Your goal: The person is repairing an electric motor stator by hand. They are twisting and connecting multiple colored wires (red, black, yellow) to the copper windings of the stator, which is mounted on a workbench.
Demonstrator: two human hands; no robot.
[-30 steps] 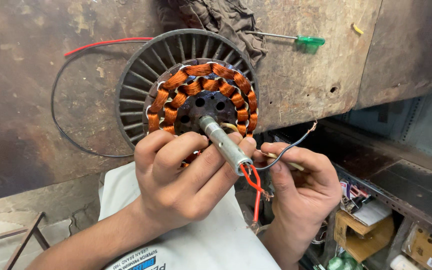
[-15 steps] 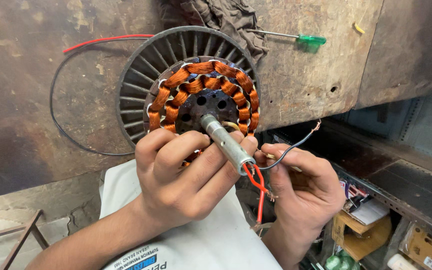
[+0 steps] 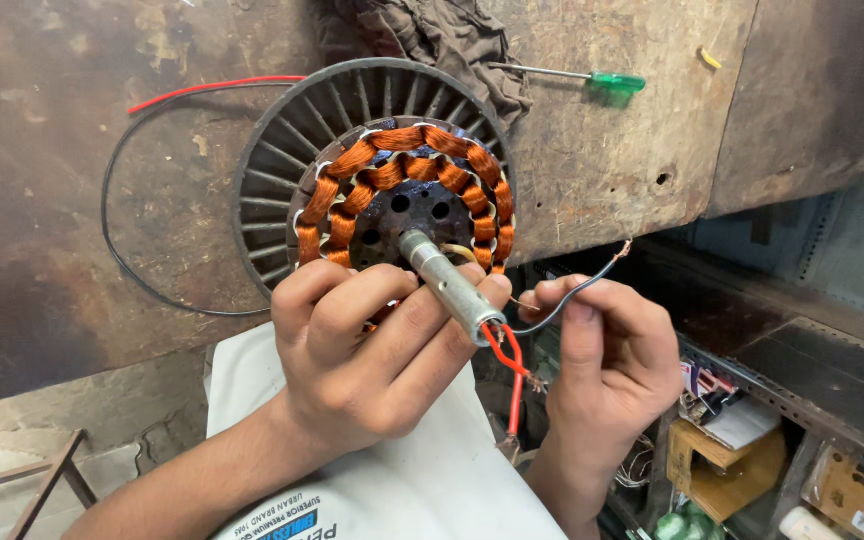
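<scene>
I look down through the head camera and see a round fan motor stator [image 3: 402, 190] with orange copper coils. It leans on the edge of a rusty brown workbench [image 3: 52, 150], just above a white cloth [image 3: 422, 480] on the lap. A shiny metal shaft [image 3: 449, 285] sticks out of its middle, toward me. The left hand [image 3: 372, 360] is on the low edge of the stator. Its fingers are curled and pressed close together, and the fingertips touch the side of the shaft, so this hand holds the motor in place. Two thin red wires [image 3: 507, 355] come out of the end of the shaft and hang down between the hands. The right hand [image 3: 612, 370] is just beside the shaft. Its thumb and first finger pinch a thin black wire [image 3: 577, 295], which bends up to a bare tip. The other fingers are curled in. I think the step in hand is sorting the thin wires at the shaft end, one hand holding the motor and one working. The wires look thin and easy to bend, so any move here calls for a soft pinch and a firm hold on the motor. On the bench lie a green-handled screwdriver [image 3: 592, 80], a dark rag [image 3: 452, 45] and a long loop of red and black cable [image 3: 117, 230], all well apart from the hands.
</scene>
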